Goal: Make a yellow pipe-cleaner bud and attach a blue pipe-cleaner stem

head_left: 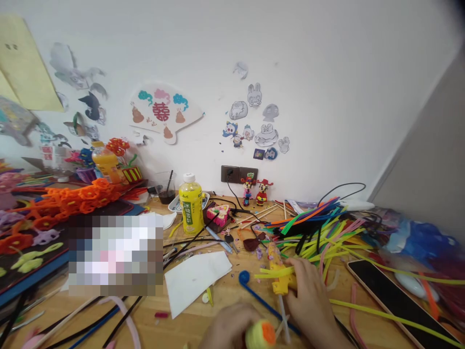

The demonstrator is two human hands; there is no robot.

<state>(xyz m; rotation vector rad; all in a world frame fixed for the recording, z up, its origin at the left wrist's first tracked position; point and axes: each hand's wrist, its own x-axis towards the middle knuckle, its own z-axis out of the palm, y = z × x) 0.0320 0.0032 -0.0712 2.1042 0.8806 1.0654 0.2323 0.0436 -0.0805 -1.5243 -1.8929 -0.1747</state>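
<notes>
The left hand [228, 325] held a fuzzy orange and yellow ball [259, 335], and the right hand [308, 303] gripped a yellow pipe-cleaner shape [279, 280]. The hands were close but apart. A loose grip could drop the ball, and the shape's long ends could snag the messy pipe-cleaner pile [316, 237] farther away.
</notes>
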